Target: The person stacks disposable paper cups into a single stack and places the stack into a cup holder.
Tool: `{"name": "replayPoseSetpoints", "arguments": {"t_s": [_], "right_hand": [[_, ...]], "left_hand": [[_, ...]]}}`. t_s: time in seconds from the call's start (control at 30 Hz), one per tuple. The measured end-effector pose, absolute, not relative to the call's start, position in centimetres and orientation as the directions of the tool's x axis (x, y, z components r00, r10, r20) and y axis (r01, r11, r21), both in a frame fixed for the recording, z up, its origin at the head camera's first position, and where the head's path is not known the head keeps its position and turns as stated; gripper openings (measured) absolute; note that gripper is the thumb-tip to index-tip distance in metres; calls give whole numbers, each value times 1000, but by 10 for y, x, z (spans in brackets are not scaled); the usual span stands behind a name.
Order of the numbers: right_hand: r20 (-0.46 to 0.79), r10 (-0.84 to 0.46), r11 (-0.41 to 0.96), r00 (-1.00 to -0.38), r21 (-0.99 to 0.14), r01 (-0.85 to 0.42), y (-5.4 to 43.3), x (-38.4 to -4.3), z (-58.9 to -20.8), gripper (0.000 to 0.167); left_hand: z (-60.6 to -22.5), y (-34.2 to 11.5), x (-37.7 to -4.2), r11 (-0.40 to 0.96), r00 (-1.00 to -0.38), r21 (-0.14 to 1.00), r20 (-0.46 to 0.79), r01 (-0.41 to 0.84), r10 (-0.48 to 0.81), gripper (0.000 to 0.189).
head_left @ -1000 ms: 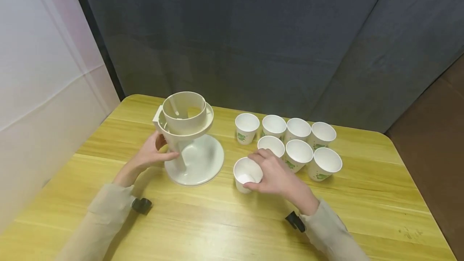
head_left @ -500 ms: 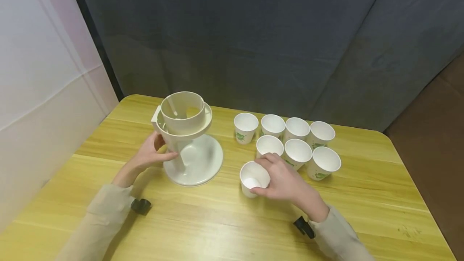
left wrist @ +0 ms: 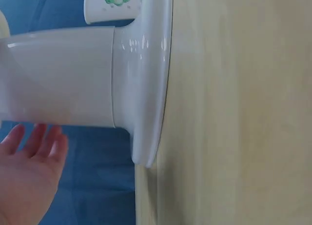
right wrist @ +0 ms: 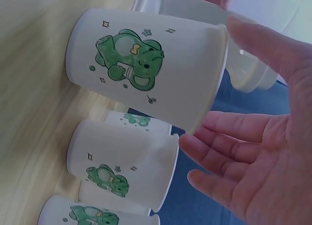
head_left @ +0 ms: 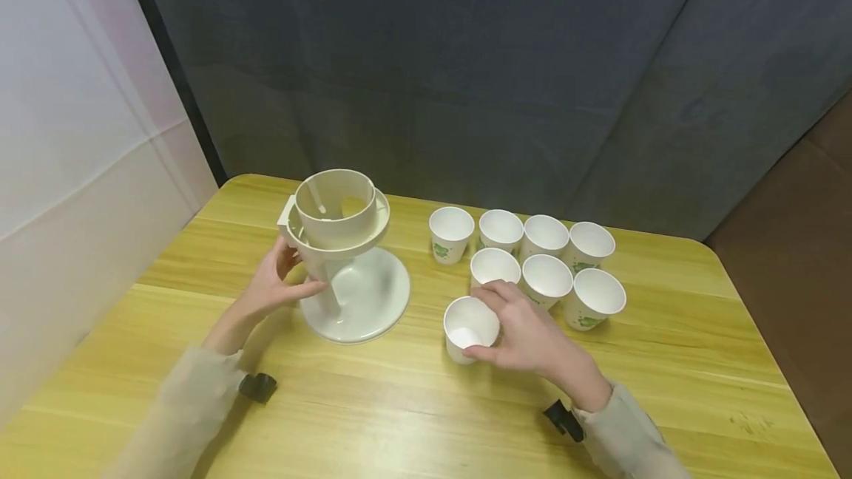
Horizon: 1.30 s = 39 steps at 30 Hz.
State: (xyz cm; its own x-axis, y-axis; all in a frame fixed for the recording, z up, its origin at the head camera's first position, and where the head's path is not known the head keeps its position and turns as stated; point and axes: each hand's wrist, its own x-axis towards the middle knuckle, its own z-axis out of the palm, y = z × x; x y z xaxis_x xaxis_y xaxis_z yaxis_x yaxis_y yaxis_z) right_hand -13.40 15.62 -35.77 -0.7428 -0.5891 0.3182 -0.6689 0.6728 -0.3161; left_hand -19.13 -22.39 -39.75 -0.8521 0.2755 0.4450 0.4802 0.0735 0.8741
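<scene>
A cream plastic stand with a round base, a column and an open cylinder in a ring on top stands upright on the table's left side. My left hand holds its column low down, thumb in front and fingers at the far side. In the left wrist view the fingertips meet the column's edge. My right hand grips the rim of a white paper cup, upright near the table's middle. Its printed green bear shows in the right wrist view, where the thumb lies at the rim, with the fingers opposite.
Several matching paper cups stand upright in two rows behind and to the right, including a back-left cup and a front-right cup. The wooden table backs onto a dark curtain. White fabric hangs at left.
My right hand has shifted the held cup rightward and slightly toward me, mostly between the first two frames. The left hand, the stand and the other cups stay put.
</scene>
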Motion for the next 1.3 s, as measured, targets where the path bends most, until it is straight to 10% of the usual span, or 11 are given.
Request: {"name": "replayPoseSetpoints", "arguments": {"t_s": [0.6, 1.3], "right_hand": [[510, -509, 635, -693, -322, -703, 190, -132, -350, 65], [618, -390, 673, -682, -314, -669, 235, -128, -356, 59]], "left_hand": [[-389, -213, -150, 15, -747, 748, 663, 663, -46, 52], [-395, -175, -127, 254, -609, 575, 789, 778, 83, 41]]}}
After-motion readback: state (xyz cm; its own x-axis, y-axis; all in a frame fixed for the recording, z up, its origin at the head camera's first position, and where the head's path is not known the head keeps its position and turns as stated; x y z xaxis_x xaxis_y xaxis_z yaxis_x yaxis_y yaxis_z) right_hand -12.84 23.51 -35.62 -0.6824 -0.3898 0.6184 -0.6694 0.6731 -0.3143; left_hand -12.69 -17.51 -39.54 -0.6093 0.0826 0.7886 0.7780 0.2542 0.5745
